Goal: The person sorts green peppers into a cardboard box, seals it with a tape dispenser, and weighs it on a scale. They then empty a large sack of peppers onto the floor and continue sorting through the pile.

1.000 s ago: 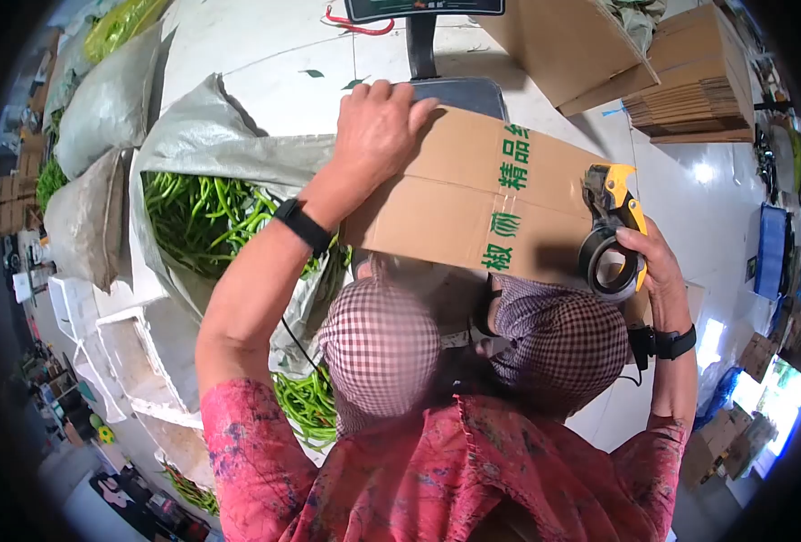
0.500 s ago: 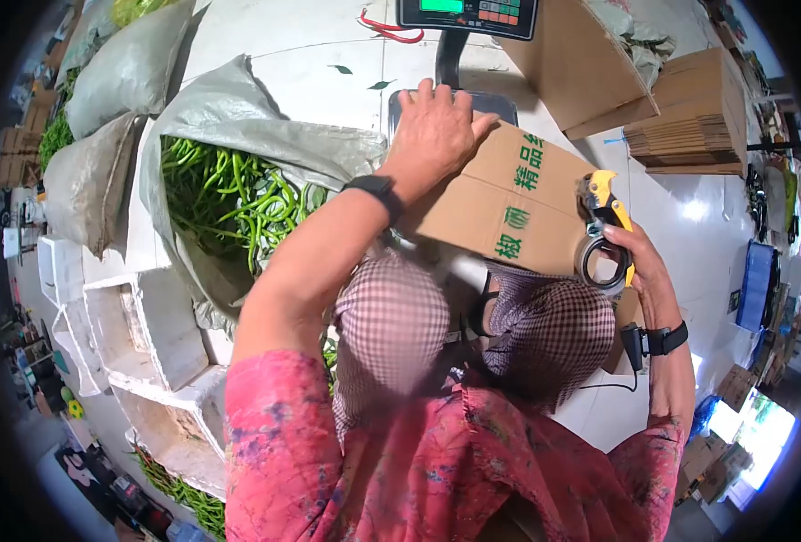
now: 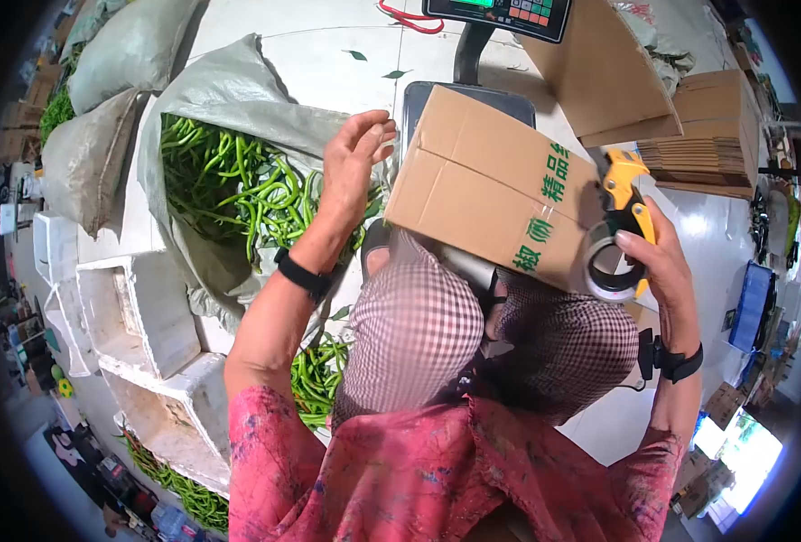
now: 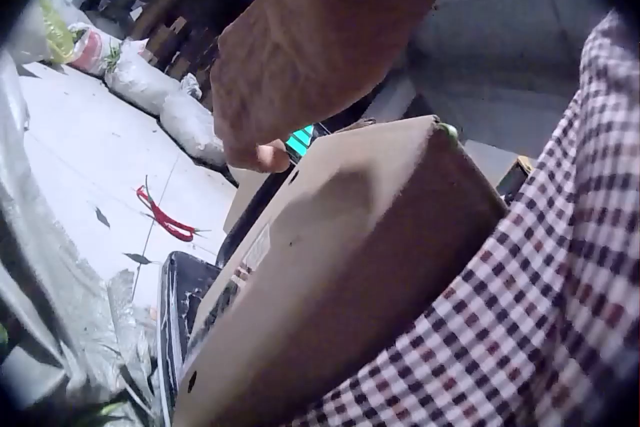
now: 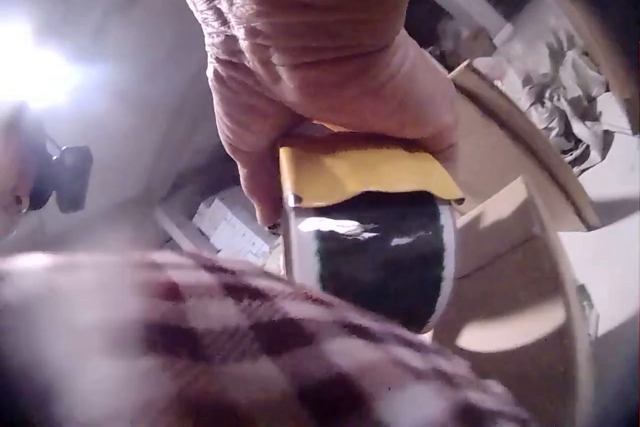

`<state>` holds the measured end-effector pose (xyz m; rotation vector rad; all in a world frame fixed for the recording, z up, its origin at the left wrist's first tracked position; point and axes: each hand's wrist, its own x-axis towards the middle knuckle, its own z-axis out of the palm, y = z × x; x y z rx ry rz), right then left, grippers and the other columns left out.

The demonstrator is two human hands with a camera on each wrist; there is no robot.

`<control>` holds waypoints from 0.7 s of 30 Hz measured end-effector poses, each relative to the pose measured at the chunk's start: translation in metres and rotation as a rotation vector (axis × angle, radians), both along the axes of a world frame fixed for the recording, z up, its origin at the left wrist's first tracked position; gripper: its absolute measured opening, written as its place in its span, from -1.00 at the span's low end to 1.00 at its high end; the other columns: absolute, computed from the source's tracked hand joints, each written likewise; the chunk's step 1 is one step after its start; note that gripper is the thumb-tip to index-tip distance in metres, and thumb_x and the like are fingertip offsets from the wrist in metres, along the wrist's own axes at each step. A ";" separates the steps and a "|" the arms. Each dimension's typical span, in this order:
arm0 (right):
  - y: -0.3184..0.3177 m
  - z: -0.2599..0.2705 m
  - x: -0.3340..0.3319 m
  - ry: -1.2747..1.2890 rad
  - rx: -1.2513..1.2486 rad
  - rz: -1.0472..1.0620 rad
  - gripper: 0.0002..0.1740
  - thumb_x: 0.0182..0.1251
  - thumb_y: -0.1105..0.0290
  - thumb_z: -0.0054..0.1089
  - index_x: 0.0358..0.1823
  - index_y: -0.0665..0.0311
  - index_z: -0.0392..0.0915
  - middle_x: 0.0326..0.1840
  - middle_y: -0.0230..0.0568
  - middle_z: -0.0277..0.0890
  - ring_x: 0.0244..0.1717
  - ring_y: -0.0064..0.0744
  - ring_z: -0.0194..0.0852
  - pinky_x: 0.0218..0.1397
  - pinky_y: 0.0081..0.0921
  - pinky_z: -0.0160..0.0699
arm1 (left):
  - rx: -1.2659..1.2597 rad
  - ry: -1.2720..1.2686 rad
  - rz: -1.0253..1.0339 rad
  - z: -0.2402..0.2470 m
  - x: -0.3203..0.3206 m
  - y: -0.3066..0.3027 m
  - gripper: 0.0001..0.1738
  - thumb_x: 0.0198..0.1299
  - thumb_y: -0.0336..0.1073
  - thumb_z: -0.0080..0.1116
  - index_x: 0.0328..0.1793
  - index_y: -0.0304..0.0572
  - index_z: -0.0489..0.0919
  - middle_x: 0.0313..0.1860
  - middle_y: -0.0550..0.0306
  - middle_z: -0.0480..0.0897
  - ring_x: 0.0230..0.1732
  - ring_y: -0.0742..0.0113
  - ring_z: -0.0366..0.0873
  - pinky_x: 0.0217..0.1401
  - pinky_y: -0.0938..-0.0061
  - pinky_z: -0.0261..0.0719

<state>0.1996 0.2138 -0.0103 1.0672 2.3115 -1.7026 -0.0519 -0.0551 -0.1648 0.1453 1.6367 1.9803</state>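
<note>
A cardboard box (image 3: 482, 172) with green printed characters lies tilted in front of the knees and overlaps the scale's platform (image 3: 419, 101). My right hand (image 3: 671, 271) grips a yellow tape dispenser (image 3: 640, 217) at the box's right end. The dispenser's tape roll (image 5: 385, 257) faces the right wrist camera. My left hand (image 3: 348, 167) is off the box, just beyond its left edge, with fingers relaxed and nothing in them. In the left wrist view that hand (image 4: 275, 87) appears above the box's side (image 4: 330, 267).
An open sack (image 3: 202, 99) of green chili peppers (image 3: 238, 181) lies at the left, with white foam boxes (image 3: 161, 316) below it. Stacked flat cartons (image 3: 703, 135) stand at the right. The scale's display (image 3: 509, 11) rises behind the box. Red cord (image 3: 414, 18) lies on the floor.
My left hand has lifted off the box's upper left edge and drawn away to the left. My right hand still holds the tape dispenser at the box's right end.
</note>
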 end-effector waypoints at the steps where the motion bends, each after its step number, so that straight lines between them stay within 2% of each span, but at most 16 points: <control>1: -0.011 0.000 -0.014 0.056 0.006 0.012 -0.40 0.03 0.14 0.44 0.04 0.30 0.45 -0.16 -0.38 0.49 -0.16 -0.54 0.44 -0.07 -0.59 0.43 | -0.032 0.093 0.011 0.008 0.002 0.000 -0.63 0.45 -0.23 0.03 0.24 -0.30 0.53 0.07 0.01 0.64 0.13 0.29 0.60 0.19 0.42 0.54; 3: -0.020 0.008 -0.038 0.006 0.161 0.230 -0.36 0.04 0.15 0.43 0.10 0.33 0.42 -0.08 -0.33 0.50 -0.07 -0.46 0.45 0.08 -0.48 0.44 | -0.064 0.181 0.027 0.028 0.008 -0.001 -0.64 0.46 -0.23 0.02 0.22 -0.31 0.55 0.03 0.02 0.66 0.10 0.33 0.60 0.17 0.45 0.54; 4: -0.025 0.005 -0.048 0.084 0.296 0.323 -0.33 0.01 0.14 0.51 0.06 0.36 0.42 -0.22 -0.23 0.55 -0.21 -0.46 0.49 -0.04 -0.46 0.51 | -0.089 0.277 0.000 0.040 0.013 0.001 -0.64 0.46 -0.22 0.02 0.21 -0.31 0.56 0.01 0.04 0.66 0.08 0.37 0.59 0.14 0.48 0.53; 5: -0.032 0.006 -0.056 0.096 0.405 0.380 -0.29 0.01 0.08 0.54 0.08 0.35 0.42 -0.22 -0.13 0.58 -0.23 -0.34 0.57 -0.06 -0.41 0.54 | -0.108 0.377 -0.027 0.053 0.017 0.005 -0.64 0.46 -0.21 0.01 0.20 -0.32 0.56 -0.01 0.06 0.67 0.06 0.41 0.58 0.11 0.50 0.53; 7: -0.045 0.006 -0.073 0.160 0.483 0.456 -0.23 -0.03 0.02 0.58 0.10 0.33 0.42 -0.19 -0.08 0.61 -0.19 -0.21 0.62 -0.06 -0.35 0.56 | -0.011 0.200 -0.179 0.076 0.024 0.011 -0.56 0.51 -0.11 -0.06 0.23 -0.34 0.55 -0.07 0.13 0.67 -0.10 0.49 0.57 -0.03 0.57 0.53; 8: -0.051 0.003 -0.079 0.161 0.461 0.443 -0.16 -0.07 0.01 0.62 0.14 0.32 0.40 -0.17 -0.03 0.61 -0.13 -0.05 0.64 -0.04 -0.27 0.57 | 0.072 0.024 -0.235 0.076 0.026 0.014 -0.55 0.51 -0.09 -0.07 0.21 -0.34 0.55 -0.09 0.14 0.67 -0.15 0.52 0.56 -0.10 0.60 0.53; 9: -0.053 0.000 -0.083 0.162 0.461 0.456 -0.16 -0.07 0.01 0.62 0.14 0.32 0.40 -0.17 -0.03 0.61 -0.13 -0.05 0.64 -0.04 -0.27 0.57 | 0.154 -0.152 -0.289 0.076 0.027 0.015 -0.54 0.51 -0.06 -0.08 0.19 -0.35 0.56 -0.11 0.16 0.67 -0.19 0.56 0.54 -0.17 0.63 0.52; 10: -0.056 -0.002 -0.087 0.190 0.514 0.490 -0.17 -0.07 0.02 0.62 0.14 0.32 0.39 -0.17 -0.02 0.60 -0.12 0.00 0.64 -0.04 -0.23 0.57 | 0.155 -0.153 -0.278 0.079 0.028 0.016 -0.54 0.51 -0.06 -0.08 0.19 -0.35 0.56 -0.11 0.16 0.67 -0.19 0.56 0.54 -0.17 0.63 0.52; 12: -0.058 -0.010 -0.091 0.260 0.598 0.535 -0.21 -0.07 0.07 0.62 0.08 0.31 0.38 -0.20 0.02 0.58 -0.13 0.14 0.60 -0.07 -0.16 0.57 | 0.058 -0.098 -0.469 0.087 0.030 0.019 -0.54 0.50 -0.04 -0.04 0.12 -0.36 0.57 -0.19 0.19 0.67 -0.31 0.61 0.50 -0.29 0.68 0.49; 15: -0.057 -0.015 -0.092 0.262 0.691 0.586 -0.25 -0.08 0.08 0.63 0.03 0.30 0.38 -0.23 0.01 0.57 -0.18 0.15 0.58 -0.11 -0.15 0.56 | 0.103 -0.067 -0.438 0.074 0.030 0.022 -0.51 0.47 0.01 -0.02 0.07 -0.36 0.58 -0.24 0.19 0.68 -0.40 0.61 0.50 -0.33 0.70 0.48; 17: -0.058 -0.017 -0.092 0.264 0.728 0.588 -0.27 -0.09 0.12 0.63 0.01 0.30 0.38 -0.25 0.01 0.56 -0.21 0.15 0.58 -0.13 -0.15 0.56 | 0.081 -0.082 -0.441 0.066 0.025 0.022 -0.56 0.46 -0.06 0.01 0.03 -0.37 0.59 -0.28 0.18 0.68 -0.44 0.59 0.52 -0.32 0.69 0.51; 19: -0.058 -0.020 -0.092 0.294 0.749 0.614 -0.29 -0.10 0.18 0.62 0.02 0.30 0.39 -0.24 0.03 0.56 -0.20 0.14 0.59 -0.12 -0.15 0.57 | 0.343 -0.479 -0.385 0.057 0.023 0.021 -0.66 0.46 -0.18 0.03 -0.04 -0.38 0.60 -0.26 0.17 0.69 -0.37 0.56 0.58 -0.30 0.64 0.56; 20: -0.060 -0.020 -0.093 0.290 0.747 0.616 -0.29 -0.10 0.18 0.62 0.02 0.30 0.39 -0.24 0.03 0.56 -0.20 0.14 0.59 -0.12 -0.15 0.57 | 0.393 -0.564 -0.347 0.057 0.023 0.020 -0.74 0.44 -0.27 0.06 -0.08 -0.39 0.60 -0.25 0.13 0.70 -0.33 0.47 0.64 -0.27 0.58 0.61; 21: -0.061 -0.020 -0.094 0.281 0.735 0.607 -0.30 -0.10 0.21 0.62 0.02 0.31 0.39 -0.23 0.04 0.56 -0.18 0.15 0.59 -0.11 -0.16 0.58 | 0.393 -0.569 -0.345 0.055 0.024 0.021 -0.74 0.44 -0.27 0.06 -0.08 -0.39 0.60 -0.25 0.13 0.70 -0.33 0.47 0.64 -0.27 0.58 0.61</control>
